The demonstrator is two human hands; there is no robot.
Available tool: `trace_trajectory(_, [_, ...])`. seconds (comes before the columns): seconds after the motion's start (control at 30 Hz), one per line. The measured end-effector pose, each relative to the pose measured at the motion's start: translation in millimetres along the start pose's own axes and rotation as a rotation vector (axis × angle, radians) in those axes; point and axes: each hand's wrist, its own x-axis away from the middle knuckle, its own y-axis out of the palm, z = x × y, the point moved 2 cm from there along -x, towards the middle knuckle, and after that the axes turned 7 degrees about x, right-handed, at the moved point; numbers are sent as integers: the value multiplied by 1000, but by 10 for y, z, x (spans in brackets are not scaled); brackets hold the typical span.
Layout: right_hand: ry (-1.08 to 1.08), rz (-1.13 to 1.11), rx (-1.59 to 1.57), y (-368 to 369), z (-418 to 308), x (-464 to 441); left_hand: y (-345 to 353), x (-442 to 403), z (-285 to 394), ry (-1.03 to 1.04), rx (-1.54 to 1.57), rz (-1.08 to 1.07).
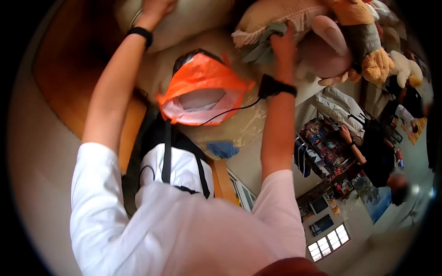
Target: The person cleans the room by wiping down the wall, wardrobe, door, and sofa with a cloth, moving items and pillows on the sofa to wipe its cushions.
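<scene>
My left hand (pixel 158 8) is at the top edge, over a pale cushion (pixel 193 20); its fingers are mostly cut off or hidden. My right hand (pixel 282 40) is closed on a grey-green cloth (pixel 263 48), beside a fringed beige pillow (pixel 271 17). Between my forearms lies an orange bag (pixel 195 73) with its white-lined mouth facing me. A small blue cloth (pixel 223 149) rests on the plastic-covered surface (pixel 251 124) below the bag. A thin black cable runs from my right wristband across the bag's mouth.
Plush toys (pixel 377 64) are heaped at the upper right, next to a pink rounded plush (pixel 328 48). Another person (pixel 380 154) in dark clothes is at the right, reaching over a dark patterned item (pixel 324 145). A wooden panel (pixel 83 92) stands at the left.
</scene>
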Motion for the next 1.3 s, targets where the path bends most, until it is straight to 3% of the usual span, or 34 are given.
trace_trajectory(0.03, [-54,17,-37,-48,116,-82,-108,33,255,124,-66,-81])
trace_trajectory(0.07, [151,-272,-117,-239,-17,-90,-430,101,381,239,-178,-166])
trace_trajectory(0.1, [127,-254,-134,-230,-27,-128,-473,151,571,212,-96,-235])
trace_trajectory(0.13, [81,-241,-107,-117,135,-66,-372,490,861,185,10,-328])
trace_trajectory(0.17, [12,-176,-94,-77,180,-195,-367,968,1179,47,669,-254])
trace_trajectory(0.2, [48,-141,36,-23,232,-190,-567,1188,1347,-2,697,-506])
trace_trajectory(0.23, [47,-141,36,10,172,-118,-624,1177,1357,-23,726,-536])
trace_trajectory(0.27, [103,-179,44,-63,149,-27,-737,1521,1519,50,861,-851])
trace_trajectory(0.33, [189,-277,4,15,31,285,-738,2201,1667,370,630,-1013])
trace_trajectory(0.37, [216,-313,-21,117,66,371,-626,2384,1697,371,630,-1012])
trace_trajectory(0.43, [102,-534,218,1234,626,803,-489,2663,1597,482,406,-932])
trace_trajectory(0.5, [153,-806,215,996,317,1123,-340,2836,1454,474,352,-899])
trace_trajectory(0.57, [105,-400,140,1651,683,1635,-327,2848,1291,464,299,-872])
trace_trajectory(0.6, [106,-404,133,1557,607,1758,-343,2828,1176,444,277,-866])
trace_trajectory(0.67, [352,-562,-89,1428,472,1960,-347,2837,977,448,243,-845])
trace_trajectory(0.8, [404,-462,-183,1183,417,1886,-446,2681,565,386,309,-824])
trace_trajectory(0.9, [385,-248,-336,513,169,1443,-648,2340,586,334,398,-950])
trace_trajectory(0.93, [364,-165,-429,273,171,1194,-689,2103,670,278,541,-683])
trace_trajectory(1.0, [126,66,-274,282,363,932,-781,1472,723,162,594,-780])
trace_trajectory(1.03, [80,14,-190,77,407,796,-785,1259,771,37,659,-888])
trace_trajectory(1.17, [2,-1,-6,-579,67,312,-691,523,812,-208,884,-673])
trace_trajectory(1.23, [88,-112,17,-583,26,107,-823,96,1064,-187,951,-477])
trace_trajectory(1.27, [87,-112,15,-462,82,35,-749,5,1222,-138,979,-519])
trace_trajectory(1.3, [-51,-76,42,-271,178,-26,-664,-68,1381,-90,1008,-560])
